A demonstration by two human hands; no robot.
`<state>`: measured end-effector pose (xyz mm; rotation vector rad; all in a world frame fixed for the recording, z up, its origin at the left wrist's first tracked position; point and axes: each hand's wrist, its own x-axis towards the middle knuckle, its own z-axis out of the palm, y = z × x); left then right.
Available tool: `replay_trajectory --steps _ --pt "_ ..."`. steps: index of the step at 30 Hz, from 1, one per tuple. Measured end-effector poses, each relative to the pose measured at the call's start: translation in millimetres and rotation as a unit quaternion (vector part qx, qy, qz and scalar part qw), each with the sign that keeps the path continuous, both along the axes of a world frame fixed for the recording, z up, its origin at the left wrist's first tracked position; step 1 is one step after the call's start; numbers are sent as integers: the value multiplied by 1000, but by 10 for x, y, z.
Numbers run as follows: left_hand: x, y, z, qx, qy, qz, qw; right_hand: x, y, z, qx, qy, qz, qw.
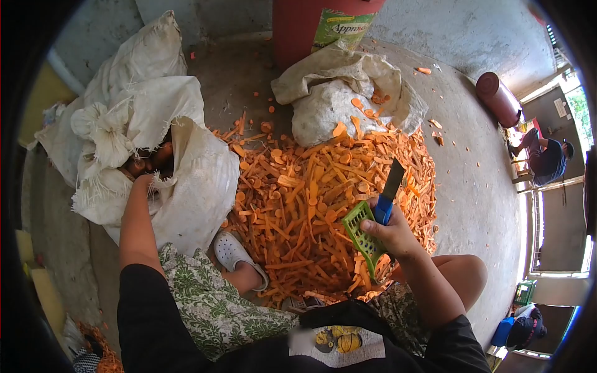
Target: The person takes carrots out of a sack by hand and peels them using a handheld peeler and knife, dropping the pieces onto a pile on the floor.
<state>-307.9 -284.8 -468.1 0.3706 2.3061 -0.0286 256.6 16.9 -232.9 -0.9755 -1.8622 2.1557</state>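
My left hand reaches into the mouth of a white woven sack on the left. Carrots show in the opening there, and my fingers are hidden inside. In my right hand are two things at once: a knife with a blue handle and a dark broad blade pointing up, and a flat green tool with slots, like a grater or peeler. Below and beyond the right hand spreads a big heap of orange carrot peelings and cut ends.
A crumpled sack lies at the heap's far edge, before a red container. My shoe rests against the peelings. A dark red cylinder stands on the right. Two people are farther off on the right.
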Motion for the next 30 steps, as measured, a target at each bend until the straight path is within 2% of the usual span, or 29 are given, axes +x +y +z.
replay_trajectory --steps 18,30 --pt "-22 -26 -24 1 8 -2 1000 -5 -11 15 -29 24 11 999" --pt "-198 -67 -198 27 28 -17 999 -3 1 22 -51 -4 7 999"
